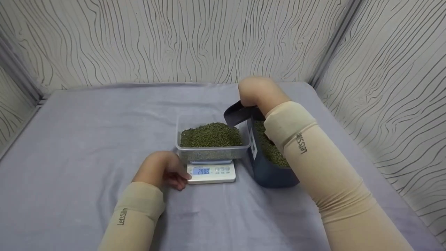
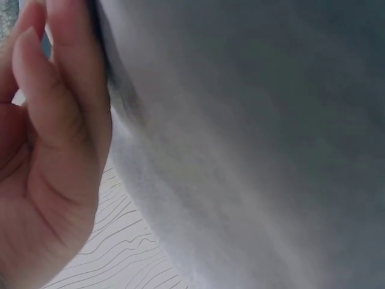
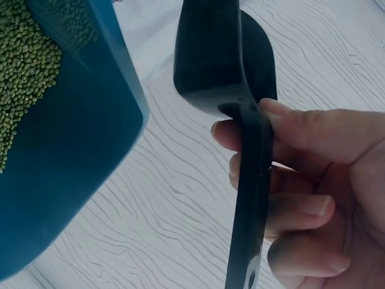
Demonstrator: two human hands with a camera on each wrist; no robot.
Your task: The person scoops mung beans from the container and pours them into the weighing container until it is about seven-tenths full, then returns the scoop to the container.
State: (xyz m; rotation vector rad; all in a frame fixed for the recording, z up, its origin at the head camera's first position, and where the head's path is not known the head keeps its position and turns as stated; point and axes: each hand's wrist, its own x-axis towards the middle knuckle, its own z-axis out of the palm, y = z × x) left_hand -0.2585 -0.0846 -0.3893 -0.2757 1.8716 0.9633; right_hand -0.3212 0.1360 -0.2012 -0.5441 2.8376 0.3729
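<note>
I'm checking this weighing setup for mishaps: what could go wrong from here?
The black plastic scoop, near the far right corner of the clear rectangular plastic box, could knock the heaped small green beans inside, scattering some. The left hand, at the left edge of the white rectangular digital scale, might press it and skew the weighing.

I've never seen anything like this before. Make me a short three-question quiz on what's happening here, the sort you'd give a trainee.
1. True or false: the clear box sits on the scale.
2. What does the right hand hold?
3. In the head view, on which side of the clear box is the bin?
A) left
B) right

Key:
1. True.
2. A black scoop.
3. B.
</note>
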